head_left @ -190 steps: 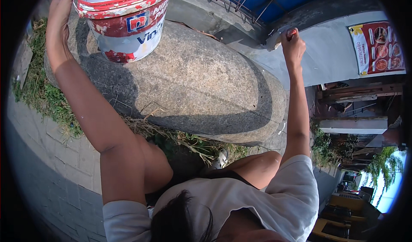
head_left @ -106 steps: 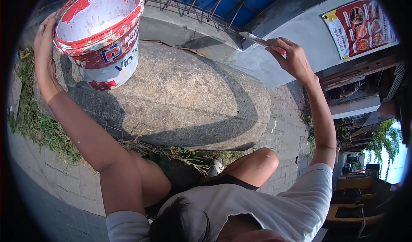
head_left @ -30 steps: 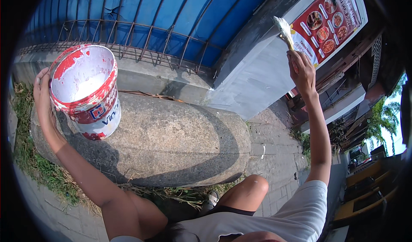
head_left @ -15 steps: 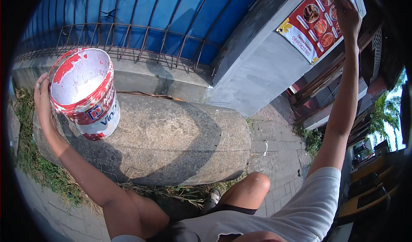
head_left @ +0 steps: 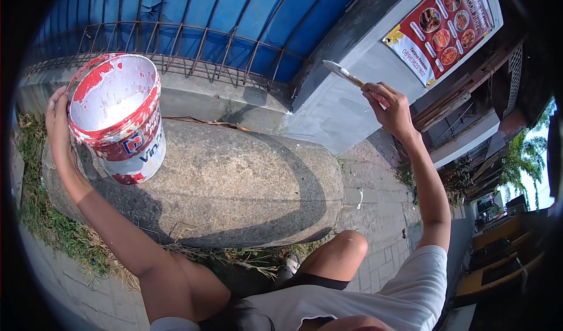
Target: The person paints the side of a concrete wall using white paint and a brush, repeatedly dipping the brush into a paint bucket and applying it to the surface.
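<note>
The person's right hand is closed around a paintbrush, well right of the bucket. The left hand, loosely curled, touches the bucket's left side; whether it grips is unclear. Under the bucket lies a concrete block; right of the bucket, a grey wall.

Right of centre, your right hand hides much of the brush handle. At left, whether your left hand grips the bucket is unclear. The top edge crops the blue sheeting.
</note>
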Demonstrator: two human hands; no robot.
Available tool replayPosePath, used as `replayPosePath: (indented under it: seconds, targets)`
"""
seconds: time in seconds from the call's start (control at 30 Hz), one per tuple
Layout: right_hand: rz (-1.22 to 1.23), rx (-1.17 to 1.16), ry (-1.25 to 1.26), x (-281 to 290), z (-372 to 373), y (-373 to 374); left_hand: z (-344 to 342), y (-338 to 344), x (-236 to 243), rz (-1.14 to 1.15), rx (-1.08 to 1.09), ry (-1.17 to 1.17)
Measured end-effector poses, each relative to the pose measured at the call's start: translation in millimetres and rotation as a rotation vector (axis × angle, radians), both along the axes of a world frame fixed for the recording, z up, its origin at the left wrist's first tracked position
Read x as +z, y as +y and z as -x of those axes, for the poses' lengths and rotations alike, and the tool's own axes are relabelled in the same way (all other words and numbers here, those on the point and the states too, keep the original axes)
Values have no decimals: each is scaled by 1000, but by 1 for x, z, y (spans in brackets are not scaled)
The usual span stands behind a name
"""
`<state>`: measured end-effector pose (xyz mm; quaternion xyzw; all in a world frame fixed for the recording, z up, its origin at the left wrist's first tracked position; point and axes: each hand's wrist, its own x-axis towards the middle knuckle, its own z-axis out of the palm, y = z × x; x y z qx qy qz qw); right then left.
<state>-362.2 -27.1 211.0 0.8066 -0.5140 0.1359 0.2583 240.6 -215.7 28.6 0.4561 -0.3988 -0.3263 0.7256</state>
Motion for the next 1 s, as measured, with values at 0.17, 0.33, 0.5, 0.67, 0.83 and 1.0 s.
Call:
replayPosePath:
  seconds: [0.17,0.33,0.5,0.67,0.83,1.0]
  targets:
    - [76,-191,-95,71,1,-23,5,5,3,21,41,-44]
    - [701,-68,142,165,-13,-26,1,2,1,24,53,-74]
    - [563,18,-95,184,-51,-105,-6,-7,0,8,45,-16]
    - [75,-83,-50,57,-59,-199,-6,-6,0,54,81,-90]
    - [-114,-223,60,-28,-43,-237,-4,-4,1,73,45,-68]
    - [-58,-210,209,-28,-33,-240,1,-6,2,63,48,-6]
